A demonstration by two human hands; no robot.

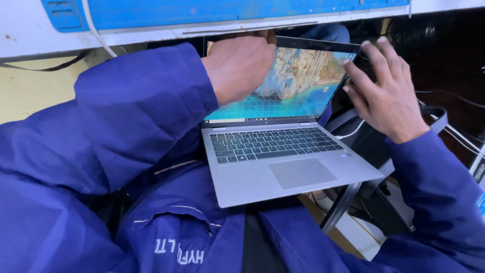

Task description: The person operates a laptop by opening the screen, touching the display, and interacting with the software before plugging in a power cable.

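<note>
The person is sitting with a silver laptop (283,151) resting across their lap, and both hands are working at its lid. The left hand (240,65) is reaching up to the top edge of the screen (298,83), its fingers (262,38) curled over that edge near the left corner; how tightly they are gripping it I cannot tell, since the tips are going out of sight behind the lid. The right hand (386,93) is holding the top right corner of the lid, fingers spread fairly wide, with the thumb lying against the front of the bezel and the others wrapping round the back.

As for progress, the lid is standing open at a normal working angle and the screen is lit, showing a coastal picture, so the opening looks done; the keyboard (275,143) and touchpad (302,173) are lying untouched, and any typing looks to be left.

No desk is carrying the laptop; it is sitting on the blue work clothes (126,126) covering the person's legs. Just above the lid, a white shelf edge with a blue plastic strip (202,11) is running across the top. To the right, in a dark space, cables (454,134) and a black frame (348,199) are showing beside the laptop.
</note>
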